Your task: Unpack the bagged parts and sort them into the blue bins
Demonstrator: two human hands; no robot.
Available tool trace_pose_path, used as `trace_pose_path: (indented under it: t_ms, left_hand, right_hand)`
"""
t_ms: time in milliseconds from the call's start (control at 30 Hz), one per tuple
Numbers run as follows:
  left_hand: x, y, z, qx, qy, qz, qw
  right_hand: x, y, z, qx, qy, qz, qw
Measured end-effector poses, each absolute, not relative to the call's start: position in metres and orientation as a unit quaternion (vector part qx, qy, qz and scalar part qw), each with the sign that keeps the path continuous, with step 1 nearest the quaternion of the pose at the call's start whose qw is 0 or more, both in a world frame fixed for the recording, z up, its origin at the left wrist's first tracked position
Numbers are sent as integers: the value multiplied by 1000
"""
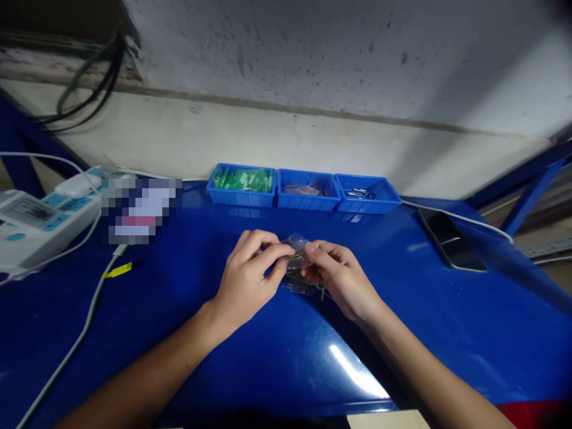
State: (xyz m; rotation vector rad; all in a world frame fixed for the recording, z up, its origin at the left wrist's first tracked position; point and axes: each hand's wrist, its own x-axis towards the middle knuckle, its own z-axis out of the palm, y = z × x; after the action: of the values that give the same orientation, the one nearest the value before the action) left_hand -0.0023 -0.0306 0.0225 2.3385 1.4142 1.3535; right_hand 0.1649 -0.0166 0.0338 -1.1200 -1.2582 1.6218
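Note:
Near the middle of the blue table (179, 310), both hands meet at a small clear plastic bag (297, 243) with thin metal pieces showing through it. My left hand (250, 268) pinches the bag's left side between thumb and fingers. On its right edge, my right hand (337, 274) is closed with thumb and fingertips together. Just below the fingers lie more clear plastic and small metal parts (304, 287); their exact kind is too small to tell.
Along the wall stand three blue bins: one with green packets (243, 179), one with clear bags (304, 189), one with metal pieces (360, 193). A dark phone (451, 238) lies right. At left are a power strip (44, 220) and a white cable (89, 316) with a yellow tag (120, 270).

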Motion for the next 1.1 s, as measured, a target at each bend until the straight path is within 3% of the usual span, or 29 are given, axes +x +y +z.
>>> trace_pose_path:
  t_ms: [67, 167, 267, 367, 467, 533, 633, 800, 867, 967, 1100]
  left_hand:
    - [-3, -31, 22, 764, 462, 450, 25]
    - [-4, -28, 21, 718, 499, 478, 82]
    - [-5, -24, 22, 645, 538, 489, 237]
    - [-4, -23, 26, 540, 522, 460, 474]
    - [-2, -24, 27, 430, 449, 424, 659]
    - [-1, -25, 26, 418, 420, 433, 679]
    - [-5, -24, 27, 497, 445, 490, 561]
    - [-18, -1, 56, 586, 483, 635, 143]
    - [-19, 20, 74, 603, 454, 655, 27]
    - [-8, 56, 91, 656, 459, 595, -67]
    - [15, 75, 74, 795, 492, 344, -92]
  right_hand:
    - [164, -19, 33, -436, -501, 624, 412]
    - [164, -19, 30, -456, -548, 539, 448]
    - [166, -19, 30, -470, -634, 352, 503]
    - [170, -19, 30, -443, -712, 162, 520]
    - [171, -21, 28, -380, -781, 96, 486]
    - [169, -23, 26, -350, -811, 102, 457]
    - [166, -25, 25, -352, -816, 134, 438]
    - [165, -22, 25, -387, -779, 167, 463]
    - [165, -20, 24, -396, -764, 177, 477]
    - [165, -17, 20, -417, -717, 179, 529]
    - [173, -4, 15, -466, -640, 131, 596]
